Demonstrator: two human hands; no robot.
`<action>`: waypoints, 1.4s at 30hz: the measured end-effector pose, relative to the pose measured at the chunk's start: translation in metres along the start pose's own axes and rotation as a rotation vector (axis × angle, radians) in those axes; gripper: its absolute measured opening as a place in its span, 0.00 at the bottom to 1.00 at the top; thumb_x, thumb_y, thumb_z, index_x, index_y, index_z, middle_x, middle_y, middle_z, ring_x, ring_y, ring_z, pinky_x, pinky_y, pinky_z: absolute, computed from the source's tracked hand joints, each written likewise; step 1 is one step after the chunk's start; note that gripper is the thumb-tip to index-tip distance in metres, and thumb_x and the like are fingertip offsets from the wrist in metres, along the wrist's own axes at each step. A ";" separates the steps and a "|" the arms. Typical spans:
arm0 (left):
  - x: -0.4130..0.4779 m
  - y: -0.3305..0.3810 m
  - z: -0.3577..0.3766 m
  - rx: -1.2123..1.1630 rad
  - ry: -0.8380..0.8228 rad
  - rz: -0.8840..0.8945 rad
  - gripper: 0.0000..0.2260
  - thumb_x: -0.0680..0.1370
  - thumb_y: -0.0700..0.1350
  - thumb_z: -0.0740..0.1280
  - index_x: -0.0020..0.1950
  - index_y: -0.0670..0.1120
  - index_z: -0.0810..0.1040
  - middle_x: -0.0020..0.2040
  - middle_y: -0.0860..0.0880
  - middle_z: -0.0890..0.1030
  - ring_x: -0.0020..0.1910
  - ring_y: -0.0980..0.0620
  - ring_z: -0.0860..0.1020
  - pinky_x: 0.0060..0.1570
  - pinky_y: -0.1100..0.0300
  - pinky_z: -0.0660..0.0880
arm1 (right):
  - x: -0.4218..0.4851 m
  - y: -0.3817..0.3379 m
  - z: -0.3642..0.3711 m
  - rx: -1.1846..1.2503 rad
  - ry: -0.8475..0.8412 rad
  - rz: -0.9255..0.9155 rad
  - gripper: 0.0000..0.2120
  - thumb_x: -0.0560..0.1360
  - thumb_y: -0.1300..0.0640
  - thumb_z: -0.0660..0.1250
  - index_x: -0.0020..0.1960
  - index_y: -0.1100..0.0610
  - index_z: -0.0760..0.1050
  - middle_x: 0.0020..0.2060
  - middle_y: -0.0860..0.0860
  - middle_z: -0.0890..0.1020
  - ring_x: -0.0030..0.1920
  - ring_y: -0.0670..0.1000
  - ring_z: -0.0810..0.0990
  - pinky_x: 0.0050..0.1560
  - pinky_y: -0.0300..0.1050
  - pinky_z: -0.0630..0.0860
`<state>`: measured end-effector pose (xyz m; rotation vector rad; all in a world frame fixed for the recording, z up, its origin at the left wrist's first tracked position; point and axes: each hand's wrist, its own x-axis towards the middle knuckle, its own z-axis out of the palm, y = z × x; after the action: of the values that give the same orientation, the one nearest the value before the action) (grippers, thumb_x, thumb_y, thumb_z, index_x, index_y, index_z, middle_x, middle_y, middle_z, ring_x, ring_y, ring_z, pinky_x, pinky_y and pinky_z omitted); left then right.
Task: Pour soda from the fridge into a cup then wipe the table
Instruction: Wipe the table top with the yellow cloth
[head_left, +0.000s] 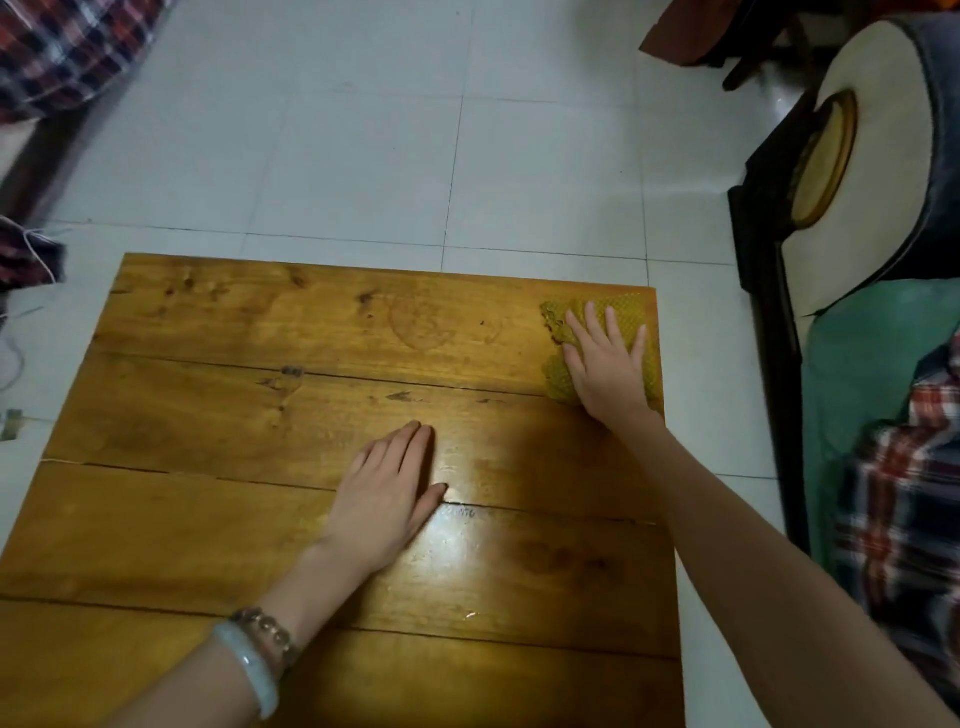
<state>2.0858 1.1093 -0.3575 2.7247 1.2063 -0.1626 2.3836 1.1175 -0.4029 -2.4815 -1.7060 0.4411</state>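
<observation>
Yellow-green cloth (555, 382) at far right corner of wooden table (208, 415), lying flat, bunched along its left edge; long axis roughly along table's right edge, far to near. Pressed under right hand (605, 364), fingers straight, spread, pointing away. Left hand (387, 488) flat on bare wood mid-table, fingers together, angled far-right. Bracelets (260, 660) on left wrist.

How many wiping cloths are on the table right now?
1. The yellow cloth lies at the table's far right corner, pressed under the right hand. None shows elsewhere; the near edge is out of frame.
</observation>
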 end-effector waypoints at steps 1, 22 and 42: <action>-0.005 0.000 -0.001 -0.014 -0.025 -0.016 0.29 0.77 0.60 0.51 0.69 0.40 0.68 0.65 0.43 0.74 0.60 0.45 0.76 0.58 0.52 0.73 | -0.006 0.000 -0.001 0.053 -0.007 -0.032 0.23 0.82 0.48 0.47 0.76 0.50 0.54 0.76 0.50 0.53 0.76 0.54 0.45 0.71 0.64 0.36; -0.237 0.024 0.035 -0.106 -0.531 -0.225 0.63 0.52 0.78 0.63 0.74 0.55 0.30 0.77 0.44 0.39 0.75 0.42 0.40 0.71 0.36 0.42 | -0.222 -0.024 0.040 -0.007 -0.127 -0.239 0.29 0.78 0.40 0.37 0.75 0.47 0.54 0.76 0.50 0.55 0.75 0.52 0.43 0.71 0.62 0.35; -0.267 0.016 0.036 -0.168 -0.699 -0.298 0.63 0.56 0.70 0.72 0.69 0.61 0.23 0.70 0.51 0.22 0.69 0.45 0.24 0.63 0.26 0.41 | -0.332 -0.074 0.078 -0.171 -0.099 -0.022 0.30 0.78 0.35 0.38 0.76 0.46 0.53 0.75 0.58 0.56 0.74 0.64 0.54 0.66 0.74 0.49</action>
<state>1.9181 0.8981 -0.3477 2.0375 1.2968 -0.9091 2.1845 0.8315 -0.3992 -2.5945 -1.8810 0.4403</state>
